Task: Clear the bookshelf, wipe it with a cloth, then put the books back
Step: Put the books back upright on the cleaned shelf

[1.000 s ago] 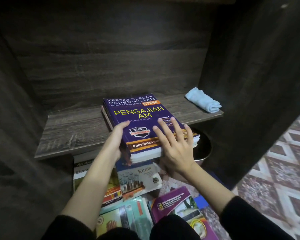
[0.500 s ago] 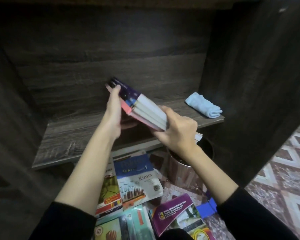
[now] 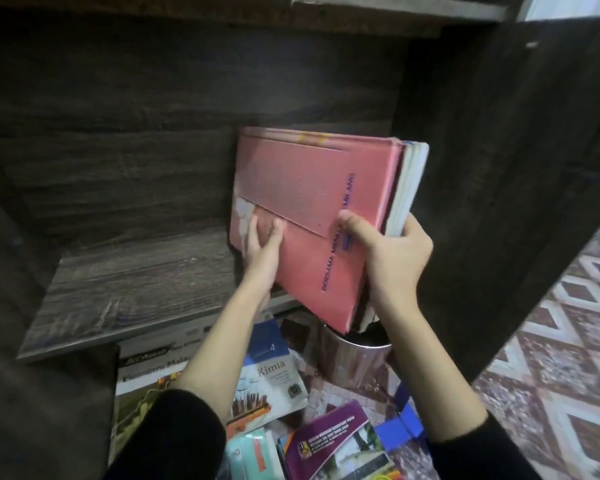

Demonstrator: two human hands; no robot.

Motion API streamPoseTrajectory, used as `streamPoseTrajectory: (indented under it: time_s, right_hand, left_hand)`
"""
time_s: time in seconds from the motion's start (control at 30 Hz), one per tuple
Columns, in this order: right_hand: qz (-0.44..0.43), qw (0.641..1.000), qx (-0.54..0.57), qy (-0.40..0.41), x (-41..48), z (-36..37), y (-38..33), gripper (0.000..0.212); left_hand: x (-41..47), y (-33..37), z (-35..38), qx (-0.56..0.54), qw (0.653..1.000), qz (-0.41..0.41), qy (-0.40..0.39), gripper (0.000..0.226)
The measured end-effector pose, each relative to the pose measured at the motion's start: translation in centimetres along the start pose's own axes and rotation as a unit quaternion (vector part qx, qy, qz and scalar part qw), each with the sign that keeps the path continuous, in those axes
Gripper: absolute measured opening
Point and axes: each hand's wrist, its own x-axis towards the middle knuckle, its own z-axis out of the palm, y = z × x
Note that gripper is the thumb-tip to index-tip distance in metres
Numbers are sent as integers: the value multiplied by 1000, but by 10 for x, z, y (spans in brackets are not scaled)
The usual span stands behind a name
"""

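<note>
Since half a second ago you've tipped the stack of books up from a low slant onto its edge and swung it right, close to the right wall. A pink cover now faces you. The stack leans over the right end of the shelf board. Its lower corner hangs past the front edge, above a shiny metal tin on the floor. Can't tell whether its base rests on the board.

Writing: blue capitals run up the pink cover, starting "BERSAMA"; the rest is too blurred. On the floor, a blue-and-white book reads "Kimia" with a "4". Beside it, a green-and-white book starts "Ekonomi Mala…". Purple book: print too small to read.

Left hand: fingers straight, pressed flat on the cover's lower left.
Right hand: thumb on the cover, fingers curled round the page edges, gripping the stack's lower right.
</note>
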Motion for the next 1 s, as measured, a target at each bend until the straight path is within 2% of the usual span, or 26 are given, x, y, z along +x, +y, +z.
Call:
streamPoseTrajectory:
  time_s: [0.07,0.13,0.23,0.3,0.4,0.47,0.63,0.77,0.9,1.0]
  right_hand:
    - [67,994,82,24,3,-2,7,24]
    - [114,984,132,44,3,-6,15,19]
    - [179,965,174,85,1,-14,29,14]
    - [227,945,201,122,2,-18,40,16]
    - [293,912,226,176,0,-22,57,20]
    - [327,889,237,215,-3,-23,66,20]
    - [357,851,281,265,-17,-14,89,20]
    - [377,828,311,276,-30,10,100,42]
    - [380,831,291,285,-44,29,102,43]
    - [386,849,246,262,-50,33,106,51]
  left_hand:
    - [-8,-17,0,22,994,-37,97,79]
    - [-16,-24,5,29,987,-85,136,87]
    - [-20,-25,10,37,983,-94,153,96]
    - [-16,-29,11,44,984,-71,156,96]
    - [-16,-37,16,57,989,-33,134,97]
    - [-17,-42,20,35,990,-45,131,98]
    - [-20,-59,19,-38,992,-46,110,79]
    - [-25,-67,11,-39,995,-40,88,72]
    - [-22,-74,-5,10,995,-17,99,67]
    - [-22,-75,-11,61,993,3,100,67]
